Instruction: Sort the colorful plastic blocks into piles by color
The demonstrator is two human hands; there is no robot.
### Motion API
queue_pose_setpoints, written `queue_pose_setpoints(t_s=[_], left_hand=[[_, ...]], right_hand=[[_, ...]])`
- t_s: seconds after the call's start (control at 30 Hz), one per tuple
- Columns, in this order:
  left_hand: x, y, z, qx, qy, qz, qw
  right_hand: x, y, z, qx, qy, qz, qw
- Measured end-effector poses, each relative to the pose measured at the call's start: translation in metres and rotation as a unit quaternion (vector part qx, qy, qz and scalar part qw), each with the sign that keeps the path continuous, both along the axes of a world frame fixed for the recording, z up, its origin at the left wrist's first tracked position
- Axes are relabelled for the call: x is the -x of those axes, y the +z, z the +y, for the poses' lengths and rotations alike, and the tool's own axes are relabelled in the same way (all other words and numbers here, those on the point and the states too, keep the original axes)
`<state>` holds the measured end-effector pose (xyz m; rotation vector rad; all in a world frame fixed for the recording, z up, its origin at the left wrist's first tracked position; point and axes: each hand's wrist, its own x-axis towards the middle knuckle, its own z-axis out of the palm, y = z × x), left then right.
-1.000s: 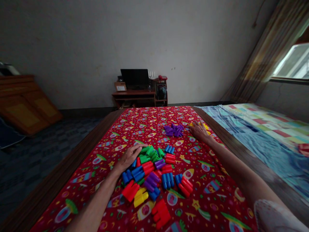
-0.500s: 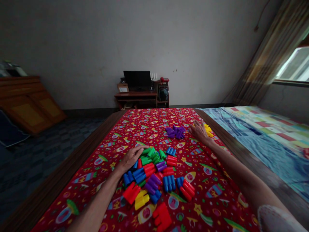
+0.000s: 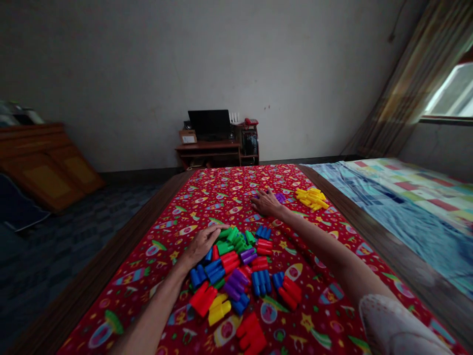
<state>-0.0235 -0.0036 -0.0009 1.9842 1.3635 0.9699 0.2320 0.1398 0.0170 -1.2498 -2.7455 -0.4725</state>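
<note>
My left hand (image 3: 203,244) rests at the left edge of a mixed heap of plastic building blocks, fingers stretched out against the green blocks (image 3: 232,239). Farther off, my right hand (image 3: 266,202) lies over a group of purple blocks (image 3: 281,197) with its fingers spread, hiding most of them. To its right sits a pile of yellow blocks (image 3: 311,198). Nearer to me the heap mixes red blocks (image 3: 290,292), blue blocks (image 3: 261,282), a yellow block (image 3: 219,309) and purple blocks (image 3: 236,284). One red block (image 3: 251,334) lies closest to me.
A red patterned cloth (image 3: 229,180) covers the table, whose dark wooden edge (image 3: 148,212) shows on both sides. A bed (image 3: 388,207) adjoins on the right. Against the far wall stands a desk (image 3: 209,147) with a monitor (image 3: 209,123); a wooden cabinet (image 3: 48,167) is at left.
My right hand has moved left from the yellow pile onto the purple blocks, so the yellow pile now shows fully. My left hand has stayed beside the green blocks.
</note>
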Motion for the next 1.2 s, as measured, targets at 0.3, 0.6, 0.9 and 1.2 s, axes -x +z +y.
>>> queue_pose_setpoints(t_s=[0.3, 0.6, 0.9, 1.2], left_hand=[[0.000, 0.000, 0.000, 0.001, 0.000, -0.004, 1.000], [0.000, -0.001, 0.001, -0.004, -0.004, -0.002, 1.000], [-0.005, 0.006, -0.003, 0.000, 0.003, 0.010, 1.000], [-0.007, 0.004, 0.001, -0.021, -0.001, 0.014, 1.000]], right_hand=[[-0.017, 0.002, 0.003, 0.012, -0.016, 0.011, 1.000], [-0.027, 0.007, 0.002, 0.015, -0.010, 0.024, 1.000], [-0.018, 0.020, -0.084, 0.135, 0.113, 0.185, 0.967], [-0.021, 0.028, -0.142, 0.141, 0.143, 0.151, 0.968]])
